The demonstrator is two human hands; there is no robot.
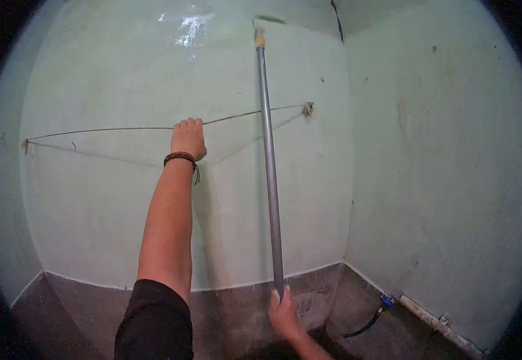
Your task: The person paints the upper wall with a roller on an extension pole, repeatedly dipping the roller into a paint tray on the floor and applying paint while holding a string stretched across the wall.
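My left hand (189, 139), with a braided bracelet (180, 157) at the wrist, is raised in front of the wall. Its fingers are closed over a thin cord (105, 129) strung across that wall. Low in the view, my right hand (285, 313) grips the bottom end of a long grey pole. This pole belongs to a paint roller (270, 144), which stands nearly upright and crosses in front of the cord. At the top, its green roller head (270, 20) is at the upper wall.
The pale green wall (105, 198) has a shiny wet-looking patch near the top. Knotted cloth (308, 109) marks the cord's right end. A grey lower band (237, 312) runs below. At lower right are a blue valve (387, 301) with a black hose and a pale pipe (429, 318).
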